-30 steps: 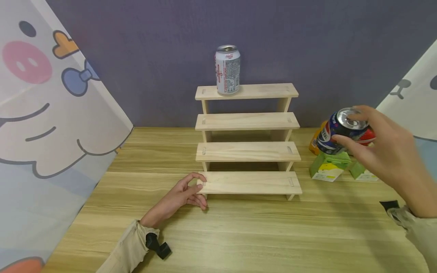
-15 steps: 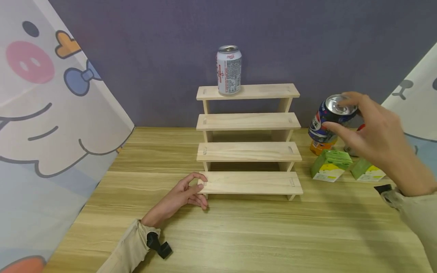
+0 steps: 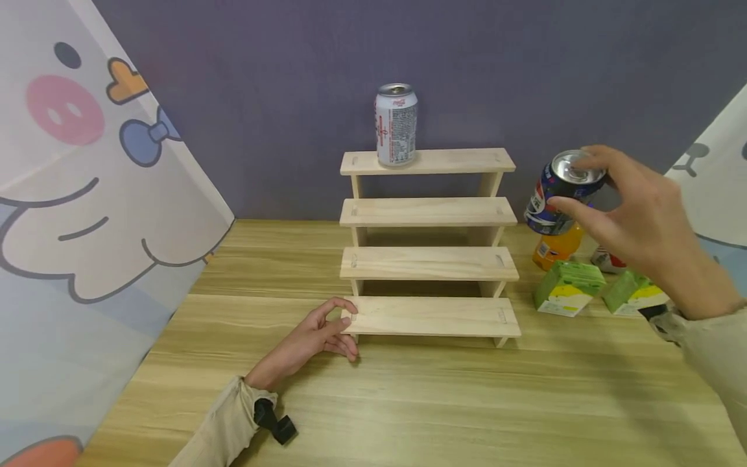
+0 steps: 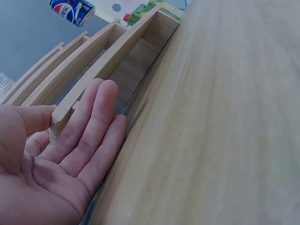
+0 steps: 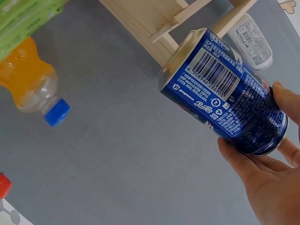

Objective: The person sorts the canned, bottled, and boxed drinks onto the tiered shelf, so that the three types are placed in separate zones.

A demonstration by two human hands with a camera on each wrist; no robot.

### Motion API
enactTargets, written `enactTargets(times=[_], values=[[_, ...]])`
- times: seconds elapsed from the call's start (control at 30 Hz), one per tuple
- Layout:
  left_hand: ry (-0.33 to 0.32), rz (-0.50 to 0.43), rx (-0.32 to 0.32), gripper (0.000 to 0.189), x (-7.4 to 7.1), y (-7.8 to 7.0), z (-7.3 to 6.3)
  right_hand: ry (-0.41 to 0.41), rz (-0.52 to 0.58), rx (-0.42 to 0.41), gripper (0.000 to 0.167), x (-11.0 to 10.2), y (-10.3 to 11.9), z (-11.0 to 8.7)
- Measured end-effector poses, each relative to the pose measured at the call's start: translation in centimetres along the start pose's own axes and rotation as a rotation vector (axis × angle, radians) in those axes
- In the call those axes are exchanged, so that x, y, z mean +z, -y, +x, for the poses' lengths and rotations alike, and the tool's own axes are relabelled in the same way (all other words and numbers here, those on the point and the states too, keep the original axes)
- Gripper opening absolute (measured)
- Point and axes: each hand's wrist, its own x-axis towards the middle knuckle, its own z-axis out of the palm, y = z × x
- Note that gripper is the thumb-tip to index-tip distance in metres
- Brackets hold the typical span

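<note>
My right hand (image 3: 650, 217) holds a dark blue Pepsi can (image 3: 551, 194) in the air, right of a four-step wooden display rack (image 3: 432, 316). Its thumb and fingers are around the can's upper end; in the right wrist view the can's barcode side (image 5: 215, 75) shows. With thumb and fingers, my left hand (image 3: 309, 337) grips the left end of the rack's lowest step; in the left wrist view the thumb lies at the step's corner and the other fingers (image 4: 101, 112) reach along below. A white Coca-Cola can (image 3: 397, 130) stands upright on the top step, left of its middle.
Right of the rack stand two green drink cartons (image 3: 569, 288), with an orange drink bottle (image 3: 557, 248) and a partly hidden red-and-white item (image 3: 607, 259) behind them. A grey wall (image 3: 280, 130) closes off the back, and cartoon-printed panels (image 3: 76, 194) flank both sides.
My right hand has lifted the Pepsi can up and left, away from the cartons and bottle, uncovering more of them. The left hand has kept its place on the rack.
</note>
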Motion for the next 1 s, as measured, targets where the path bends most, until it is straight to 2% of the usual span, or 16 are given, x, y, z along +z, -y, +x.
enactTargets(times=[0.27,0.5,0.6,0.77,1.0], values=[[0.0,0.002,0.01,0.03,-0.2,0.1,-0.2,-0.038,0.034,-0.005,0.065,0.2,0.4,2.5],[-0.006,0.009,-0.004,0.03,-0.1,0.0,0.0,-0.089,0.067,-0.022,0.055,0.6,0.7,4.9],[-0.008,0.011,-0.012,0.03,0.0,0.0,0.0,-0.111,0.1,0.002,0.053,0.9,0.8,5.8],[-0.01,0.005,-0.01,0.03,0.1,-0.1,0.1,-0.116,0.161,0.027,0.05,1.8,0.7,7.3],[-0.015,-0.001,-0.01,0.03,0.2,-0.1,0.0,-0.085,0.166,0.048,0.047,3.5,0.4,8.9]])
